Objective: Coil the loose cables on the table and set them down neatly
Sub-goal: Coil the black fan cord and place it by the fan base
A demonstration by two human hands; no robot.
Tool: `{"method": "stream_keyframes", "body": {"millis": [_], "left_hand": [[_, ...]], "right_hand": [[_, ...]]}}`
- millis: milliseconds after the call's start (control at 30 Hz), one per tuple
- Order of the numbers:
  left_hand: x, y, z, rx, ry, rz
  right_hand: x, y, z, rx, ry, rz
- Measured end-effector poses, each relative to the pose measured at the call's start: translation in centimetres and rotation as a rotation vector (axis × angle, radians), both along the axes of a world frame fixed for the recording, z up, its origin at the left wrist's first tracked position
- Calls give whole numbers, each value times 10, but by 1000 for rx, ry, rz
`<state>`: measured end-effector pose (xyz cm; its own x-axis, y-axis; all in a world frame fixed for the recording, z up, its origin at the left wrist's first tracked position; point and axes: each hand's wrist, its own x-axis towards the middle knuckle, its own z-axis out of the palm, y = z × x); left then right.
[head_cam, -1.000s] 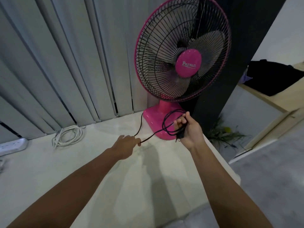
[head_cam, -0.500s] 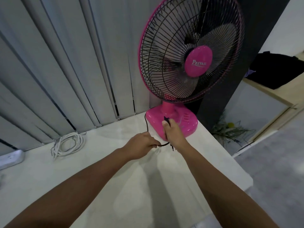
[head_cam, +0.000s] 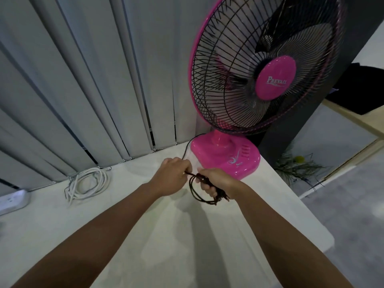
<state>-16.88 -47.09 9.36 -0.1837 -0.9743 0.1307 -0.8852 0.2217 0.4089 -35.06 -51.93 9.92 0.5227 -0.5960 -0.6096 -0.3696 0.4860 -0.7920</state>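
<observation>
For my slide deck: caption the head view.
Left hand and right hand hold the pink fan's coiled black cord over the white table.

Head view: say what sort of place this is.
Probably a room in a home or small office, likely by a window: vertical blinds hang behind a white table, which bears a pink fan and a power strip.

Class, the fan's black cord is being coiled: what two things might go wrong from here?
1. The black cord leads from the left hand to the back of the fan, which stands near the table corner; pulling may tip it.
2. The loops in the right hand hang untied and may spring apart when set down.
</observation>
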Motion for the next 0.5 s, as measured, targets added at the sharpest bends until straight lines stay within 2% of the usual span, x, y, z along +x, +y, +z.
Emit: {"method": "stream_keyframes", "body": {"millis": [167, 300, 367, 433, 500], "left_hand": [[23, -17, -19, 143, 0, 72], [35, -32, -28, 133, 86, 97], [33, -42, -28, 188, 208, 101], [29, -52, -23, 259, 440, 201], [29, -64, -30, 293, 497, 209]], "right_hand": [[-1, -8, -1, 263, -251, 102], [2, -20, 6, 426, -527, 105], [7, -29, 11, 488, -681, 84], [14, -40, 14, 546, -843, 29], [22, -51, 15, 597, -1020, -59]]}}
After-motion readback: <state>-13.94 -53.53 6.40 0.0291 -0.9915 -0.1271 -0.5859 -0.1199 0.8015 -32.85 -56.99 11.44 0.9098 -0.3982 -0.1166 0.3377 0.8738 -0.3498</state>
